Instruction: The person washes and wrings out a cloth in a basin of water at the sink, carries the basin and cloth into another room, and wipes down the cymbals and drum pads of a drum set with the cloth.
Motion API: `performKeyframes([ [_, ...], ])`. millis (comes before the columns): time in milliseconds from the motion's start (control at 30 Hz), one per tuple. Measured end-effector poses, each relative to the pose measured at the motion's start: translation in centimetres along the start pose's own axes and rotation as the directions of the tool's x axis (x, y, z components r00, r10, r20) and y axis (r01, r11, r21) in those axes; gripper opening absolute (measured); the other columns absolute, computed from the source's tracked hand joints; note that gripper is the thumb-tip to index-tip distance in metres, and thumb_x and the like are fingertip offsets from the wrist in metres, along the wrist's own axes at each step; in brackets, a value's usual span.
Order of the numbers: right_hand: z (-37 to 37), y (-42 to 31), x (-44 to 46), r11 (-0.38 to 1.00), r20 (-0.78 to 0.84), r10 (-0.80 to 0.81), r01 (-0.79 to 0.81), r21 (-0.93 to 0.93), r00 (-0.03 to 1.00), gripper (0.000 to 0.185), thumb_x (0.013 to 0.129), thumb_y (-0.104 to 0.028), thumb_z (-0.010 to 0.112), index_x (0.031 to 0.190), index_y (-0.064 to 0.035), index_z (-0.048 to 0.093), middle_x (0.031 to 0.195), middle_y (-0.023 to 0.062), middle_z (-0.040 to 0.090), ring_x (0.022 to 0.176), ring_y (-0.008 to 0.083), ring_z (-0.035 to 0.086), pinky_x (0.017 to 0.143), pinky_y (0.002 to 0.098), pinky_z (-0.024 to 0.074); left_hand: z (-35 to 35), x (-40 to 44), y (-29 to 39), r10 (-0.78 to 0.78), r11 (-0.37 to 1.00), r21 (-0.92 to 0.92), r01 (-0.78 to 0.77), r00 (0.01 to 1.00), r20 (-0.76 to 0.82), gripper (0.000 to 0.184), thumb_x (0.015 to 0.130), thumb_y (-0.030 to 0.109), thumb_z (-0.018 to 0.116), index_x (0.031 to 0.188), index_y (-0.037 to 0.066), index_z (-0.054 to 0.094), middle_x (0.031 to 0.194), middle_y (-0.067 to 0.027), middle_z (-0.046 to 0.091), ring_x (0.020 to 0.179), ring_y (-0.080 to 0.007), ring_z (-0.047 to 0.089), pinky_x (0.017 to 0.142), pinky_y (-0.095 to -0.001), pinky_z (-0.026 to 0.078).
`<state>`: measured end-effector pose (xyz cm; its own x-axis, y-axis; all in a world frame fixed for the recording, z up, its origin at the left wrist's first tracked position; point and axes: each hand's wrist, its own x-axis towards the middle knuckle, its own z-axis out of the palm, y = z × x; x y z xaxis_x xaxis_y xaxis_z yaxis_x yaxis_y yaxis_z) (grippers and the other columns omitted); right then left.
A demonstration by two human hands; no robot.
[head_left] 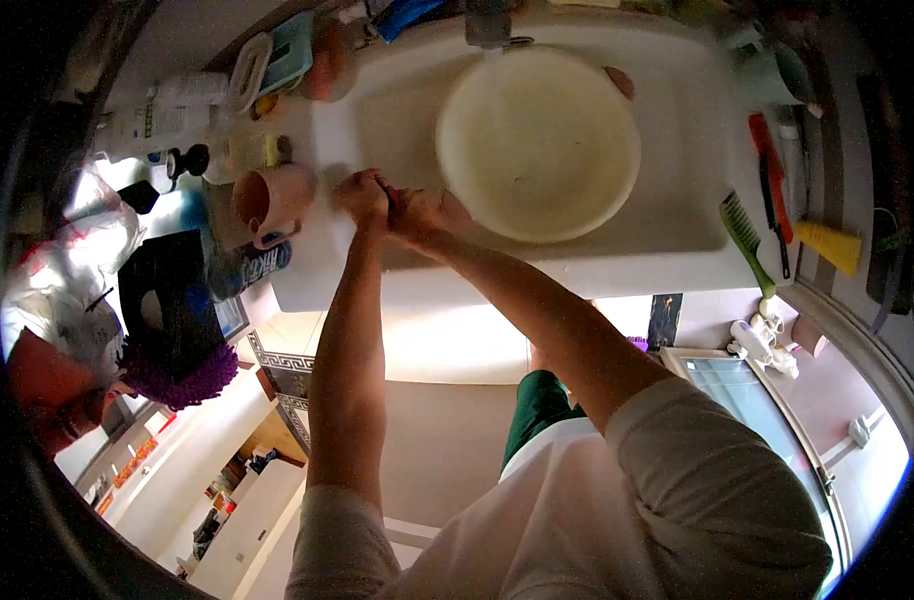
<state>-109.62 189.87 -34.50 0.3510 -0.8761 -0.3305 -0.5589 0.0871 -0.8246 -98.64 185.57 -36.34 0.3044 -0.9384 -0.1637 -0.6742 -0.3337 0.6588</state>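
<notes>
My left hand (360,197) and my right hand (414,214) meet over the left part of a white sink (397,125). Both have their fingers curled in against each other. A small dark patch shows between them; whether it is an object or shadow I cannot make out. Just right of my hands, a large round cream-coloured basin (537,145) stands in the sink, with a little dark speck or two on its bottom. A pale pink mug (289,195) lies tilted on the ledge to the left of my left hand.
The tap (489,25) rises behind the basin. On the right ledge lie a green comb (743,232), a red comb (766,165) and a yellow brush-like thing (827,247). Containers crowd the left ledge, including a light-blue box (287,52). A purple shaggy cloth (182,375) hangs lower left.
</notes>
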Motion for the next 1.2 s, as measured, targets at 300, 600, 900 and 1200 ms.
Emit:
performKeyframes([
  [300,-1.9,-4.9,-6.4,0.787,-0.212,-0.562,0.596,0.162,0.800,0.053,0.072,-0.024,0.072,0.120,-0.0105,0.052,0.113,0.0112,0.056,0.097,0.0294,0.056,0.085,0.0393,0.0439,-10.8,-12.9,1.6,-0.133,0.823,-0.568,-0.002,0.971,-0.197,0.029,0.094,0.025,0.051,0.108,0.001,0.058,0.100,-0.0068,0.060,0.086,-0.0161,0.057,0.074,-0.0282,0.047],
  [600,6.3,-9.8,-4.4,0.625,-0.182,-0.743,0.572,-0.531,0.644,0.034,0.078,-0.024,0.060,0.111,-0.0264,0.060,0.121,0.0063,0.046,0.113,0.0281,0.041,0.096,0.0403,0.0378,-15.4,-15.3,-7.9,-0.215,0.927,-0.357,0.112,0.941,-0.261,0.024,0.092,0.011,0.051,0.114,0.003,0.055,0.112,-0.0094,0.057,0.105,-0.0197,0.053,0.092,-0.0325,0.040],
  [900,1.3,-0.9,-15.9,0.813,-0.110,-0.501,0.423,-0.401,0.858,0.049,0.077,-0.016,0.058,0.123,-0.0291,0.051,0.126,0.0181,0.038,0.113,0.0350,0.043,0.079,0.0452,0.0471,-7.4,-22.8,-3.0,0.008,0.974,-0.223,-0.023,0.998,-0.068,0.010,0.085,-0.003,0.052,0.091,-0.002,0.058,0.086,-0.0074,0.062,0.076,-0.0147,0.058,0.068,-0.0276,0.047],
  [1200,-17.1,12.9,-31.4,0.769,-0.218,-0.251,0.058,-0.637,0.943,0.049,0.076,-0.011,0.059,0.121,-0.0297,0.055,0.120,0.0119,0.049,0.098,0.0333,0.050,0.077,0.0448,0.0441,2.1,-29.4,11.2,0.497,0.838,-0.454,-0.302,0.766,0.408,0.009,0.083,-0.002,0.054,0.090,0.000,0.058,0.088,-0.0135,0.060,0.081,-0.0286,0.059,0.072,-0.0349,0.048],
])
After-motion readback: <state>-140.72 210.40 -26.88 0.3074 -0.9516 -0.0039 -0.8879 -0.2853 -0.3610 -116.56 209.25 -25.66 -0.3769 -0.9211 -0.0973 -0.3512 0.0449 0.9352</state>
